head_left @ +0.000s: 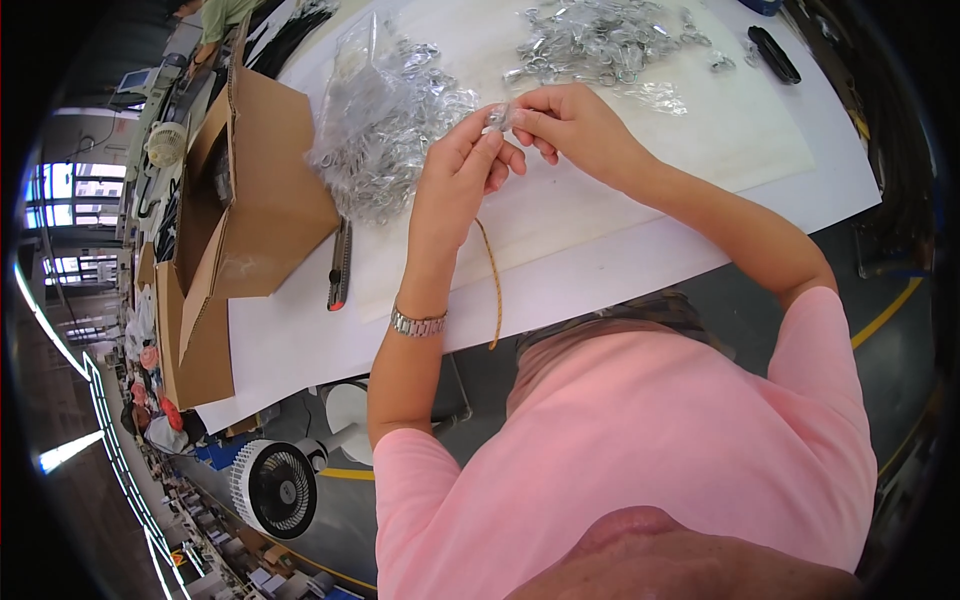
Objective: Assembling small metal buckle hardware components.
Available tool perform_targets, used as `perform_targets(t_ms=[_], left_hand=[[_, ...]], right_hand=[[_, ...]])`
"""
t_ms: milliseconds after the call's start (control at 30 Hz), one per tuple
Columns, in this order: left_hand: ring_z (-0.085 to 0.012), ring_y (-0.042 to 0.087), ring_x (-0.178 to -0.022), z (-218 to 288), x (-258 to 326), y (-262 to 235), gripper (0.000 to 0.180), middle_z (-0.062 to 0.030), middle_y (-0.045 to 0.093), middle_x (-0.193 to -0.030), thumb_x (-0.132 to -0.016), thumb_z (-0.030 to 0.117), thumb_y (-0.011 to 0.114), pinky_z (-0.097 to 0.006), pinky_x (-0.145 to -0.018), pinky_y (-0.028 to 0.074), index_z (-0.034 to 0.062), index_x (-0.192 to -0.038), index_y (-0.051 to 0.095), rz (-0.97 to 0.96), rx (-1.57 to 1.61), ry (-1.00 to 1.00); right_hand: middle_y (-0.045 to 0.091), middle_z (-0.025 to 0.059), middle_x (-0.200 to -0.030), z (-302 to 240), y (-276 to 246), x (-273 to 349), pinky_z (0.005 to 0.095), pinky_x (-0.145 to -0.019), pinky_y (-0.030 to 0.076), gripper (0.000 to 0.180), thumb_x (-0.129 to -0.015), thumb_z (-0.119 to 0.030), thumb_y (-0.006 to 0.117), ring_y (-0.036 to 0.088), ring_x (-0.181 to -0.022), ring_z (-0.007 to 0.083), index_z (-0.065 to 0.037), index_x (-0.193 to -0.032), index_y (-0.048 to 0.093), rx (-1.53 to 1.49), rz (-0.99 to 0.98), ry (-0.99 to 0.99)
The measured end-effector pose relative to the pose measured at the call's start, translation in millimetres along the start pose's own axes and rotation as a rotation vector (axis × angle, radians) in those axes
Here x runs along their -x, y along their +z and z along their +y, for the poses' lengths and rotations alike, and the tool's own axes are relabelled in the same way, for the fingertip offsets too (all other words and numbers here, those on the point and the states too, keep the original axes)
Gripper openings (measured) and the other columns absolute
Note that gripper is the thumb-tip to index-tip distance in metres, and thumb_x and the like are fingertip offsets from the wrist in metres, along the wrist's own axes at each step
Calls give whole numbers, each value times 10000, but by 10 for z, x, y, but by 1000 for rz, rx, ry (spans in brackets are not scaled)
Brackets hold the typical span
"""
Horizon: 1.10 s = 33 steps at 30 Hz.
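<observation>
Between my two hands is a small clear plastic packet (499,117) with something shiny in it, too small to make out. My left hand (465,165) pinches it from the left with thumb and forefinger, the other fingers curled. From the right, my right hand (570,130) grips its other side between thumb and fingertips. Just left of my left hand lies a heap of small metal pieces in clear wrapping (385,140), with a larger clear bag over part of it. Beyond my right hand spreads a second pile of similar wrapped metal pieces (600,42).
An open cardboard box (275,185) stands at the table's left. Beside it lies a utility knife (341,265); a yellow cord (493,290) hangs over the near edge of the white table (300,340). A black case (774,54) lies far right. A fan (275,488) stands lower left.
</observation>
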State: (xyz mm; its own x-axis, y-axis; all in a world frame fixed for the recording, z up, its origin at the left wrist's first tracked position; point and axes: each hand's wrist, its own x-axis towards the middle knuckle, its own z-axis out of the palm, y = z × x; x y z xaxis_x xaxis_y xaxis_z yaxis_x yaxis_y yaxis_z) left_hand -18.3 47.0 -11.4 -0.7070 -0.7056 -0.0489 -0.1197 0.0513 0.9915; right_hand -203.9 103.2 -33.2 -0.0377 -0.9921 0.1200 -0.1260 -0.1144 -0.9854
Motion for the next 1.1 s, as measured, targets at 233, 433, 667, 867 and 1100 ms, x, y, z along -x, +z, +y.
perform_targets(t_ms=[233,433,667,867,1100], left_hand=[[-65,502,-607,-82,-3,137,326,-34,640,-724,-1042,95,489,-269,-569,429,-22,-1309,636,304,-397,235],[-42,473,-570,34,-16,-11,272,-21,630,-717,-1041,97,517,-236,-521,379,-19,-1233,670,303,-166,105],[-19,409,-546,-35,-39,-363,254,-6,602,-753,-1062,150,548,-181,-481,303,-29,-1189,675,409,259,171],[-15,417,-545,-68,-76,-370,238,-4,607,-748,-1052,153,563,-181,-473,299,-28,-1144,688,355,208,129],[-17,418,-544,-89,-65,-366,239,-4,625,-764,-1042,159,583,-180,-476,305,-27,-1142,694,361,206,152]], right_hand=[[647,24,-744,-1,86,35,263,-588,479,246,-1007,-176,580,577,-591,96,16,-909,697,-94,36,-11],[713,88,-952,30,-188,-128,275,-755,569,246,-1042,-186,576,642,-754,115,41,-1049,669,-832,103,208],[678,75,-1200,1,-158,-226,294,-823,558,272,-1002,-185,659,648,-921,135,-10,-1210,661,-181,42,109],[662,33,-1139,377,90,-741,373,-845,521,180,-889,-156,732,620,-1076,238,-86,-1050,692,1066,-25,-718],[682,41,-979,254,86,-596,369,-777,521,106,-913,-144,701,655,-950,203,-59,-942,645,952,5,-597]])
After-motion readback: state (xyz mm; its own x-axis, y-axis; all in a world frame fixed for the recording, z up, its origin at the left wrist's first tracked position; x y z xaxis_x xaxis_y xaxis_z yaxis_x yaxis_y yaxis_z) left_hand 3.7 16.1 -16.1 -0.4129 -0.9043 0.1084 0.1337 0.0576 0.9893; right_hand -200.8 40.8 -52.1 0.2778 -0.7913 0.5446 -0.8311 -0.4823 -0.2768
